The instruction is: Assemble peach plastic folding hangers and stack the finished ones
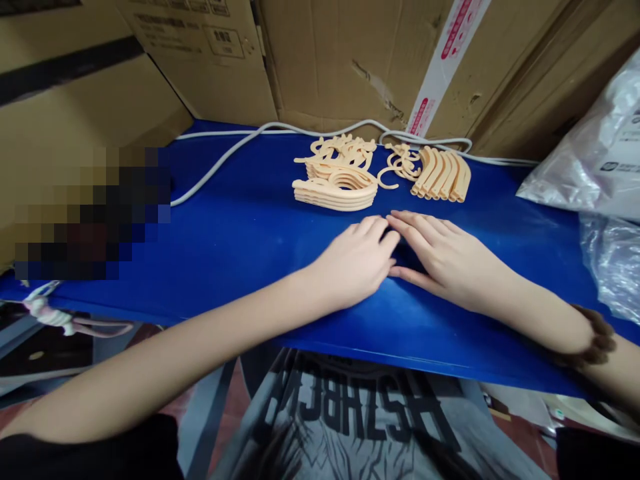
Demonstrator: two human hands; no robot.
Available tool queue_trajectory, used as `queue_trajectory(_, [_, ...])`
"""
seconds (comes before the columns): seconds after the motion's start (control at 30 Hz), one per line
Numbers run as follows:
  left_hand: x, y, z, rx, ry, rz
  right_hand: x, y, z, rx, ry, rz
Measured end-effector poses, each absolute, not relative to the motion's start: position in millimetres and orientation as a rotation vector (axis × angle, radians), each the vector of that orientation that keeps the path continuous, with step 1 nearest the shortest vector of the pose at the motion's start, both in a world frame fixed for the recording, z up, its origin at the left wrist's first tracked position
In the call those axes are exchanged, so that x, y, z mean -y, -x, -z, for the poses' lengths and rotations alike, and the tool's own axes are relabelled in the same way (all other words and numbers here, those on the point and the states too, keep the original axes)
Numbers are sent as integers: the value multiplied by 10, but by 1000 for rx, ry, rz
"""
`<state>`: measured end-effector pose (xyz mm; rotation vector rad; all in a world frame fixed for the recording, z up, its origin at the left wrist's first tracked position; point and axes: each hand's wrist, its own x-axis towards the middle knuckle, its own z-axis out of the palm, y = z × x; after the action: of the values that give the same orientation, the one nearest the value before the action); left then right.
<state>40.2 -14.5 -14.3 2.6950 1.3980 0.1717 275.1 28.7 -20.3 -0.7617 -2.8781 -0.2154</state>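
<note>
My left hand [357, 263] rests on the blue tabletop [240, 247] with its fingers loosely bent, and nothing shows in it. Fingertip to fingertip with it lies my right hand [445, 257], palm down, fingers stretched out, thumb apart. Just beyond my left hand sits a stack of beige plastic folding hangers [340, 199], their hooks [345, 150] bunched behind. To its right are loose beige hooks [403, 163] and a row of curved beige hanger arms [443, 175]. Neither hand touches these pieces.
Cardboard boxes [345, 63] stand along the back and left. A white cable [220, 160] runs along the rear of the table. Clear plastic bags [595, 147] lie at the right. A pixelated dark patch covers something at the left.
</note>
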Motion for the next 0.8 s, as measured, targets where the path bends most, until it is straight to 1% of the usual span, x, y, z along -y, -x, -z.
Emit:
queue_trajectory(0.13, [10, -885, 41, -1527, -2688, -182, -543, -2932, 331, 2809, 820, 99])
queue_trajectory(0.23, [-66, -978, 60, -1523, -2711, -208, -609, -2992, 369, 2748, 856, 23])
queue_trajectory(0.4, [-133, -693, 174, -1294, -2852, -224, -558, -2849, 393, 2710, 766, 3])
queue_trajectory(0.57, [-250, -386, 247, -1089, -2910, -223, -538, -2699, 395, 2713, 782, 1])
queue_trajectory(0.67, [-268, -257, 280, -940, -2828, -288, -522, -2696, 371, 2716, 779, 2])
queue_trajectory(0.8, [-211, -191, 320, -941, -2703, -205, -497, -2738, 340, 2770, 767, 38])
